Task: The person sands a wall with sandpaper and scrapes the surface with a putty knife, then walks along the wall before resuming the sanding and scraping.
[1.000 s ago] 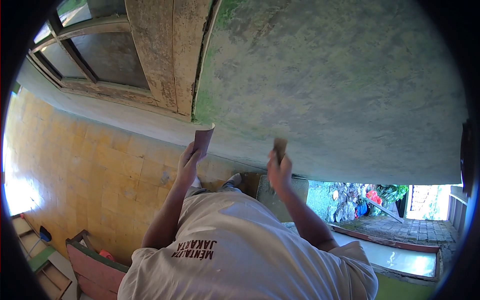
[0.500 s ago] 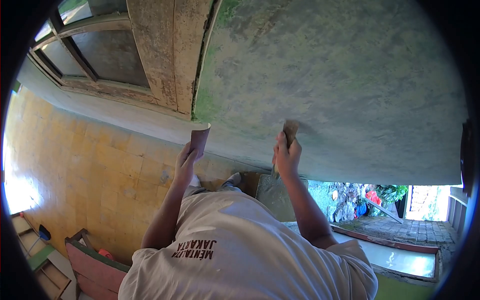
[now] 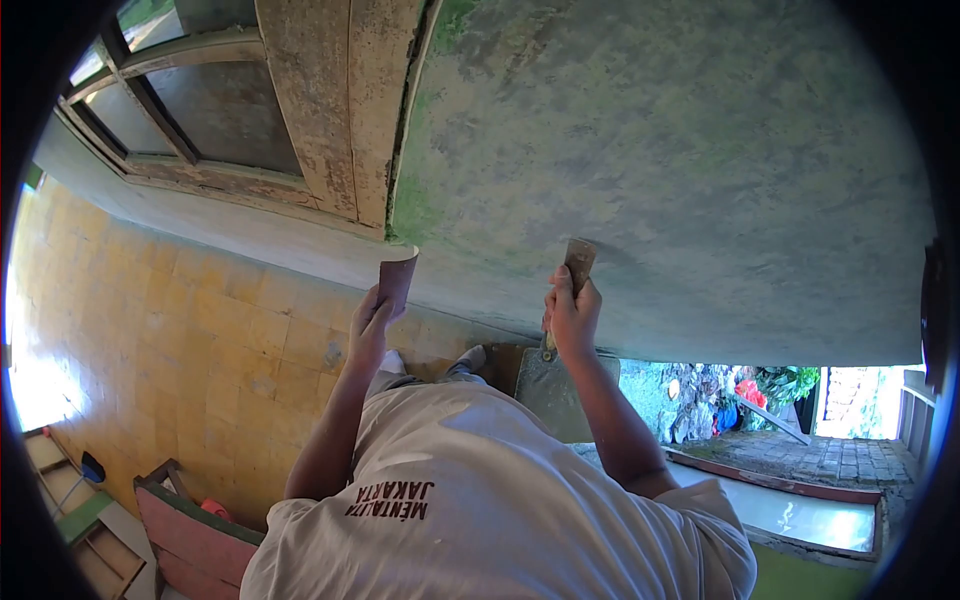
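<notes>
My left hand [image 3: 371,325] is closed on a piece of brown sandpaper [image 3: 397,283], whose upper edge curls below the corner of the wooden window frame [image 3: 370,110]. On the right, my right hand [image 3: 574,318] grips a scraper [image 3: 579,260] by its handle. The flat blade points up at the mottled green-grey wall [image 3: 650,180] and appears to touch it. The handle's end shows below my fingers.
Yellow floor tiles [image 3: 200,350] spread at the left. A pink and green wooden piece of furniture [image 3: 190,540] is at the lower left, near a blue brush [image 3: 92,467]. Below my right hand is a grey slab [image 3: 548,395]. A glass-topped frame [image 3: 800,515] lies at the lower right.
The scraper's blade, blurred earlier, now shows sharply in almost the same place. The sandpaper has shifted very slightly left. Both hands keep their holds.
</notes>
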